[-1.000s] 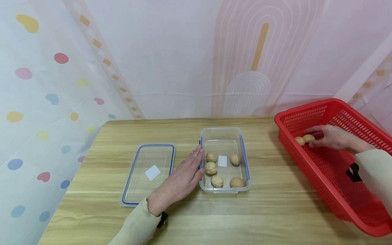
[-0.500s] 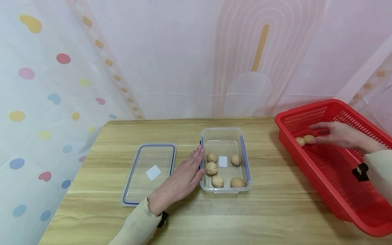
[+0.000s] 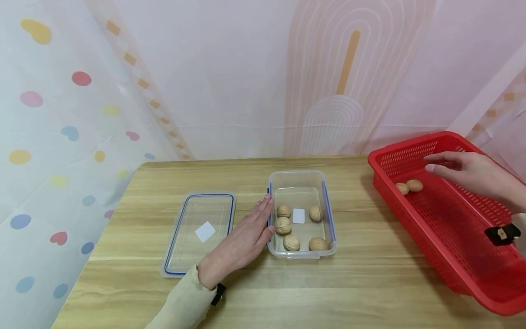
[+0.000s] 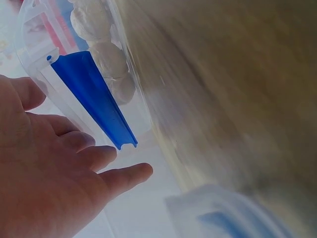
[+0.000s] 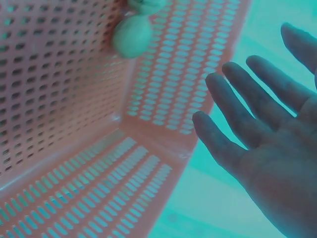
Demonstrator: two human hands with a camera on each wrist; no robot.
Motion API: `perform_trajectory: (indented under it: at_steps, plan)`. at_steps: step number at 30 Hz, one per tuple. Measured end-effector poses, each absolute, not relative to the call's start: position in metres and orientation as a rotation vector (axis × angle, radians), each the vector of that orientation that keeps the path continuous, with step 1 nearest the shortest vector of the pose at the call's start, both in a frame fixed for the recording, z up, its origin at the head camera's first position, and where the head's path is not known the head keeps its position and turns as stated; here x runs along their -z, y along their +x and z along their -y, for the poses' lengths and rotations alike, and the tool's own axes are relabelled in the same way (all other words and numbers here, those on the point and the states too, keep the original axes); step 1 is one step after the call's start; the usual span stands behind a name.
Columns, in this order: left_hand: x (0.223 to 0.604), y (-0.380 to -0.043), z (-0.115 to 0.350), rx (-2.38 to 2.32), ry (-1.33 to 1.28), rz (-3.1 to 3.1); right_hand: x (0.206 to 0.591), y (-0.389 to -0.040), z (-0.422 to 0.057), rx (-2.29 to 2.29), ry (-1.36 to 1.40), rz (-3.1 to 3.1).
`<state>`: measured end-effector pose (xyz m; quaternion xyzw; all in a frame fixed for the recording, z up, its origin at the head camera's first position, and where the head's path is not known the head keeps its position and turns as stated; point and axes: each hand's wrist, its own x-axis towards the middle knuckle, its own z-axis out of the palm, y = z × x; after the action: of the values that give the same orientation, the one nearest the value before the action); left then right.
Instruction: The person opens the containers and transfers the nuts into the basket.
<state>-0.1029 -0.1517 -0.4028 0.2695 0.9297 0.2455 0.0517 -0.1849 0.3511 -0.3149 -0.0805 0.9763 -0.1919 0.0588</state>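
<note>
Closest in, we've got a cream-coloured fabric sleeve (image 3: 181, 301) with a black wrist strap (image 3: 218, 295), coming over the near side of the pale wood-grain tabletop (image 3: 361, 283). The bare left hand (image 3: 242, 237) on the end has its fingers stretched out pretty much straight, resting against the left side of a clear rectangular plastic box (image 3: 297, 197) with blue side clips (image 4: 94, 99); they've got hold of nothing. Left of that, toward the tabletop's left edge, a clear rectangular plastic lid (image 3: 189, 228) with a blue seal line lies flat, a white square label (image 3: 205, 231) askew on it.

The box sits around mid-tabletop, long sides running toward the far edge. Inside we count five round tan walnuts (image 3: 291, 243): two at the near end, then a pair on the left and a single one on the right.

On the tabletop's right side there's a big red perforated plastic basket (image 3: 456, 242), set at a slant. The bare right hand (image 3: 472, 173) hangs over it, fingers loose and parted from the thumb, holding nothing as far as we can see. Two more tan walnuts (image 3: 414, 185) sit together in the basket's far left part.

Past the tabletop's far edge we see a pale patterned backdrop (image 3: 238, 82).
</note>
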Motion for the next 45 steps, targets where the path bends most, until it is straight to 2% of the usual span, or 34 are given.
perform_trajectory:
  at_steps: [6,27,39,45]
  plan:
    - [0.402,-0.101,0.151,-0.747,0.811,-2.824,0.301,-0.163,-0.342,0.644,-0.173,-3.019]
    - [0.400,-0.106,0.153,-0.734,0.825,-2.829,0.282,-0.102,-0.298,1.058,-0.204,-3.227]
    - [0.400,-0.106,0.153,-0.747,0.817,-2.818,0.281,-0.077,-0.266,1.377,-0.435,-3.127]
    - [0.399,-0.106,0.153,-0.752,0.803,-2.809,0.286,-0.068,-0.246,1.339,-0.518,-3.139]
